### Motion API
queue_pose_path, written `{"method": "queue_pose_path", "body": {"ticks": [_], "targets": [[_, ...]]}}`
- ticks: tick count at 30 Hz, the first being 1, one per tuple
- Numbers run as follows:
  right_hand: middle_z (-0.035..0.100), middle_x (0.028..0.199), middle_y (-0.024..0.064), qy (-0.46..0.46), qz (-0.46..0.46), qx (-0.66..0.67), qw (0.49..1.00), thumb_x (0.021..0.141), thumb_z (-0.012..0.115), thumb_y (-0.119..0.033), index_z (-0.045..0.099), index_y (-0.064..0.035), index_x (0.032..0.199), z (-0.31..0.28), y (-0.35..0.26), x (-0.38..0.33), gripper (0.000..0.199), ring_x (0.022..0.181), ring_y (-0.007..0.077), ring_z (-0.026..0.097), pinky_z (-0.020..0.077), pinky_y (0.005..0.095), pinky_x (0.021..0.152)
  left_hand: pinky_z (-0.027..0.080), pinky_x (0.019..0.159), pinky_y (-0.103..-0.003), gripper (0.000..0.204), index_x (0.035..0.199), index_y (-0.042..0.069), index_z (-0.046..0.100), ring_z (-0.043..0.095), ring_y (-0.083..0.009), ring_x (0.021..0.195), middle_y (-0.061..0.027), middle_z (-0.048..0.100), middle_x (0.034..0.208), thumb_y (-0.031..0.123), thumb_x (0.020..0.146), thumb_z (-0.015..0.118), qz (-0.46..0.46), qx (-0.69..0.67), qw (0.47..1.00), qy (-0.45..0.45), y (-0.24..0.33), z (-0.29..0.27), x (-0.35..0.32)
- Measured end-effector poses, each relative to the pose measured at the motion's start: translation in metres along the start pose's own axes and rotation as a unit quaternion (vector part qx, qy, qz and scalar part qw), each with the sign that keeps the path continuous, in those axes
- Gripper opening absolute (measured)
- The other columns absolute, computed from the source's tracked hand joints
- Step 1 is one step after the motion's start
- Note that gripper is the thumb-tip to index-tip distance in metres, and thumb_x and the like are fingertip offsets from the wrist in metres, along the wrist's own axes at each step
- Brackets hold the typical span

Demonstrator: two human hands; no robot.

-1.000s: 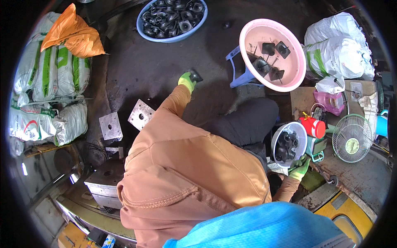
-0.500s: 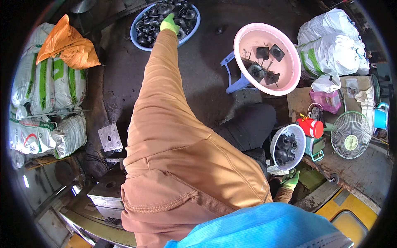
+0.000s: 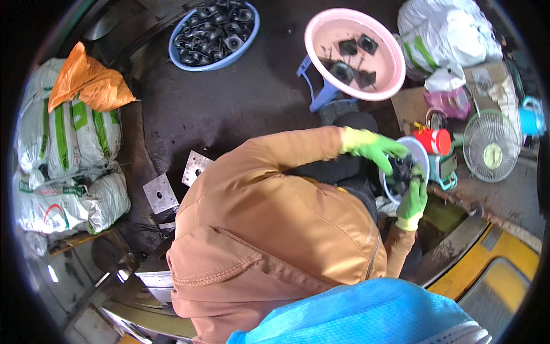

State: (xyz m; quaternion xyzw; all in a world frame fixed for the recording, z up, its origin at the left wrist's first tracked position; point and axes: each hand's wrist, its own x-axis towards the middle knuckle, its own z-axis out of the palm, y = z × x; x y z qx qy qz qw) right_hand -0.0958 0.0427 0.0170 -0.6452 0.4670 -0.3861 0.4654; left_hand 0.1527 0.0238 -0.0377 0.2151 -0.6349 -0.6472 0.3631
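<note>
My left hand (image 3: pixel 369 146), in a green and yellow glove, reaches over the rim of a small white basket (image 3: pixel 421 150). Its fingers are stretched out and the thumb stands apart, over the black rubber-like cup parts (image 3: pixel 403 169) inside. My right hand (image 3: pixel 413 203), gloved alike, is at the basket's near side with its fingers closed around a dark part that looks like one of these. The fingertips partly cover it. Farther off, a blue basin (image 3: pixel 214 68) is heaped with similar black parts.
A pink basin (image 3: pixel 378 51) with several square black parts stands on a blue stool (image 3: pixel 325 94). A red container (image 3: pixel 431 141) and a fan (image 3: pixel 491 146) are right of the basket. Square metal plates (image 3: pixel 160 194), stacked sacks (image 3: pixel 60 137) and an orange bag (image 3: pixel 91 83) lie left.
My left hand has left the blue basin and swung right and nearer, to the white basket. My right hand has risen from below the basket to its near side.
</note>
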Motion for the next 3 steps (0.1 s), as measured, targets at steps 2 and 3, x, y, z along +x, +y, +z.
{"method": "queue_pose_path", "body": {"ticks": [2,3], "targets": [[0.044,0.143,0.0152,-0.012,-0.064,-0.093,0.994,0.096,0.053,-0.012,0.059,-0.0018,0.127,0.005,-0.020,-0.016,0.032,0.120,0.0229,0.052,0.0372,0.0383,0.106,0.038,0.105,-0.035,0.078,0.144,0.010,0.038,0.050,-0.0320,0.123,-0.0168,0.052,0.137,0.037,0.078,0.070,-0.012,0.116,0.992,-0.048,0.037,0.043,0.021],[0.033,0.152,0.0110,0.009,-0.143,-0.223,0.964,0.096,0.055,-0.015,0.056,-0.0079,0.133,0.002,-0.030,-0.017,0.038,0.125,0.0303,0.049,0.0349,0.0399,0.108,0.038,0.105,-0.035,0.077,0.145,0.012,0.037,0.052,-0.0292,0.122,-0.0169,0.051,0.138,0.037,0.079,0.068,-0.257,0.165,0.941,-0.147,0.059,0.055,0.043]]}}
